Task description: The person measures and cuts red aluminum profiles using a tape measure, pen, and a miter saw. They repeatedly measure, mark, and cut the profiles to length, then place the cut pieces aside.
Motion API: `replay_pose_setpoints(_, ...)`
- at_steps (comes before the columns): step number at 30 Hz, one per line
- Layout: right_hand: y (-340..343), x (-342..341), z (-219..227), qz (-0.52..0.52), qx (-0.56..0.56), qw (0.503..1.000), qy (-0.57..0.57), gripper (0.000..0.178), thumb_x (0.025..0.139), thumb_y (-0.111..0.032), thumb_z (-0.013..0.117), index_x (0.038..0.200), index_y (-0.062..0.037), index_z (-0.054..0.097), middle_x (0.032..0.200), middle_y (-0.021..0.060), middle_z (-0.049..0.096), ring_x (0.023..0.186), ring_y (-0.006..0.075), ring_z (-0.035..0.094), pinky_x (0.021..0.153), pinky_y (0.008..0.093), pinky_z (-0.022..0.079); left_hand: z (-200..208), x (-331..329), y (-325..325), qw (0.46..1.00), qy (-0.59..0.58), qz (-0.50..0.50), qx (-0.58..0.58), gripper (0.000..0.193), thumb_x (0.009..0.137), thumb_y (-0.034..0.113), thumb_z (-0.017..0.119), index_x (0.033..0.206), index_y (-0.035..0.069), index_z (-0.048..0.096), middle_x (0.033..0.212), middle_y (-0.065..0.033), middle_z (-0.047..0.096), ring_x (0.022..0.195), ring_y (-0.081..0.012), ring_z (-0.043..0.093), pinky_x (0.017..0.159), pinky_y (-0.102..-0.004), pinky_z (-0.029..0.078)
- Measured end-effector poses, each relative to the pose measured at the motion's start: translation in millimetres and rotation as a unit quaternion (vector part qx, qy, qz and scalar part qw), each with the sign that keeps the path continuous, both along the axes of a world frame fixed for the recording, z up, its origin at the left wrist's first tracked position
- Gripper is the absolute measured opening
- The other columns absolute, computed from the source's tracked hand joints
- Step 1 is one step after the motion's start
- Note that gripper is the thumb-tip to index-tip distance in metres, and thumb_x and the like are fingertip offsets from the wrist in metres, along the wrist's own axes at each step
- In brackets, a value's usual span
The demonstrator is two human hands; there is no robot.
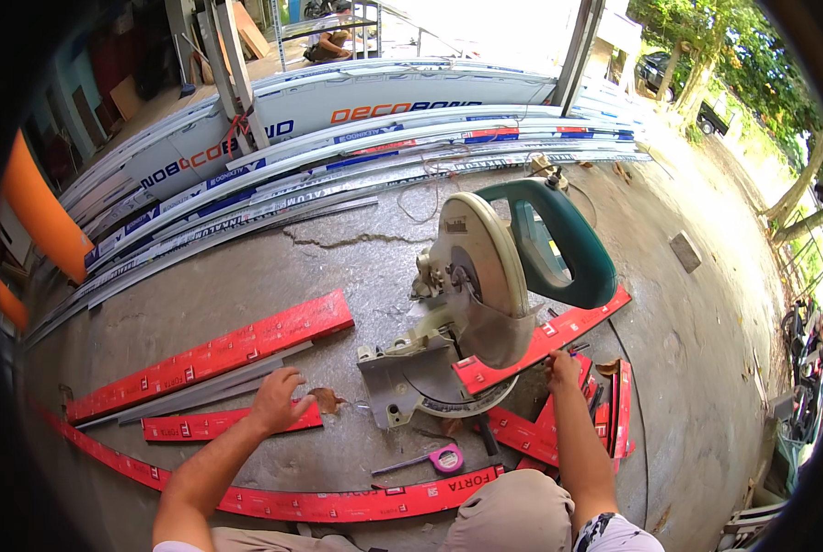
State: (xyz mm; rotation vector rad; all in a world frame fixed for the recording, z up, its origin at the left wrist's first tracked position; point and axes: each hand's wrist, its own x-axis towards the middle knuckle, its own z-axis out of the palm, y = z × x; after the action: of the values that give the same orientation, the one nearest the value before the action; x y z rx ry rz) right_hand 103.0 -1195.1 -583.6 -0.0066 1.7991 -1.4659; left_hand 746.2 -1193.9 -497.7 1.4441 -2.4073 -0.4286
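A miter saw [485,248] with a green handle stands on the floor in front of me, its blade guard lowered. Across its base lies a red film-covered profile [568,333], running off to the right. Beside that profile's near edge is my right hand [564,370], its fingers closed round something small and dark that I cannot make out. My left hand [281,401] hovers, fingers apart, over a short red profile [200,425] on the floor; whether it touches the piece is unclear. A pink-cased tape measure [446,458] lies between my arms, its blade partly out.
Left lie a thick red profile [218,345] and bare grey metal strips [200,391]. A long red strip [356,503] crosses before my knees. Red offcuts [531,432] lie right of the saw. Long wrapped profiles [356,138] are stacked behind; a person [330,41] crouches beyond.
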Motion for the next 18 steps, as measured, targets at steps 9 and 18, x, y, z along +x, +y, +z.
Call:
replay_pose_setpoints(9,99,224,57,0.28,-0.045,0.938,-0.199,0.01,0.095,-0.012,0.074,0.103,-0.0075,0.07,0.091,0.0015,0.073,0.074,0.0133,0.069,0.057,0.0261,0.046,78,-139,34,0.968,-0.13,-0.144,0.159,0.103,0.077,0.054,0.085,0.153,0.001,0.04,0.146,-0.0265,0.051,0.131,-0.0434,0.054,0.109,-0.0529,0.045)
replay_pose_setpoints(18,154,224,34,0.721,-0.054,0.48,0.496,0.055,0.084,-0.036,0.081,0.127,-0.0089,0.06,0.113,0.0154,0.067,0.118,0.0373,0.061,0.086,0.0501,0.057,-2,9,36,0.959,-0.232,-0.014,0.165,0.105,0.07,0.024,0.087,0.156,0.004,0.032,0.138,-0.0215,0.053,0.131,-0.0408,0.052,0.11,-0.0514,0.043)
